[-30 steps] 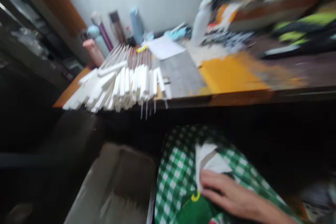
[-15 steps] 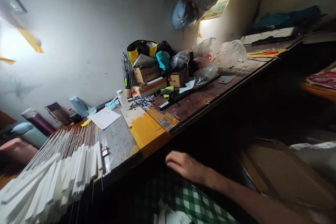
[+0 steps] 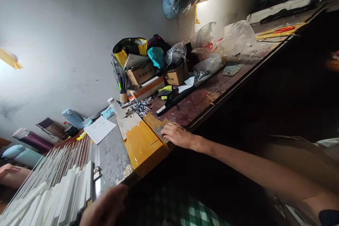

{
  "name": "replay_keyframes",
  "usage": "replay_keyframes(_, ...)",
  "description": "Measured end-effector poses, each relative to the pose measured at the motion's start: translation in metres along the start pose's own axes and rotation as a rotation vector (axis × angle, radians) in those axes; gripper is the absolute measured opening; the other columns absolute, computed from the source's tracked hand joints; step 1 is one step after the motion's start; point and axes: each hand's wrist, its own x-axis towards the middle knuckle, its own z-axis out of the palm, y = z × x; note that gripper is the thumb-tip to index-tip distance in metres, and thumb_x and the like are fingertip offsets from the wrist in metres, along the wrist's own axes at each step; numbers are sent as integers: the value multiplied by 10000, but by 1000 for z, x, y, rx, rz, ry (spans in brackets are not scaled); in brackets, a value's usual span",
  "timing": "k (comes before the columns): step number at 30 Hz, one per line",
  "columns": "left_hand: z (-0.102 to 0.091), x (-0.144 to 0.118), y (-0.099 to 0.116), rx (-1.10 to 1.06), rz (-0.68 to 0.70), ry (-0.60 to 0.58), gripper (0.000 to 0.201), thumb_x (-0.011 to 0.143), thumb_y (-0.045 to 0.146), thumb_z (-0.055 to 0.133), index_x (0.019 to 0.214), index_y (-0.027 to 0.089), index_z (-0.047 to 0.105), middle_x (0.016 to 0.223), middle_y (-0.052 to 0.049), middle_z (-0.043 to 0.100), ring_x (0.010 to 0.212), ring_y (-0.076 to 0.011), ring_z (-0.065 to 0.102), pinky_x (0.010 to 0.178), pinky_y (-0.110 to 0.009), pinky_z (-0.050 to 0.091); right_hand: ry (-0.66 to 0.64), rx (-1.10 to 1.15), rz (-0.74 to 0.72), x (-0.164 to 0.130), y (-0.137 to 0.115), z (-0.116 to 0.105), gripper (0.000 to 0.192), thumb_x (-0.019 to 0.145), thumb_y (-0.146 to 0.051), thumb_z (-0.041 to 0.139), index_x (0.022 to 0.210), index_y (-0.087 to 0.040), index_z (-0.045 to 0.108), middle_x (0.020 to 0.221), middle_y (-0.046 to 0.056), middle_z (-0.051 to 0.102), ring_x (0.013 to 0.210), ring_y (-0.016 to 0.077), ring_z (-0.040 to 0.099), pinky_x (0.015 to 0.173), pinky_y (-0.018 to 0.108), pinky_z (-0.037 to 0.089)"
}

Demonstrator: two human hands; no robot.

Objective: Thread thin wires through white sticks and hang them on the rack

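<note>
A worker's right hand (image 3: 178, 135) rests flat and empty-fingered on the workbench (image 3: 212, 95) edge beside a yellow patch (image 3: 141, 144). The blurred left hand (image 3: 104, 209) nears white-handled rods (image 3: 58, 187) at near left; its grip cannot be told. A careless brush could likely tip the overhanging rods off the edge.

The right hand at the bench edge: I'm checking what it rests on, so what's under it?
The right hand lies palm down on the workbench edge, beside the yellow sheet. Worn, stained wood shows around it; anything beneath the palm is covered.
</note>
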Motion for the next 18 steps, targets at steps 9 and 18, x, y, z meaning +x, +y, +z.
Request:
replay_keyframes(9, -18, 158, 98, -108, 45, 141, 686, 572, 669, 687, 1017, 147, 656, 1001, -141, 699, 895, -306, 664, 668, -370, 526, -111, -26, -23, -12, -10, -34, 138, 929, -140, 505, 952, -186, 634, 939, 34, 612, 820, 161, 604, 734, 261, 450)
replay_keyframes(18, 16, 281, 107, -142, -55, 392, 945, 572, 575, 744, 1297, 68, 412, 1377, -267, 440, 1206, -383, 502, 947, -474, 421, -191, -45, -51, -4, -13, -37, 191, 900, -77, 486, 844, -198, 622, 878, 6, 626, 809, 141, 586, 630, 236, 384)
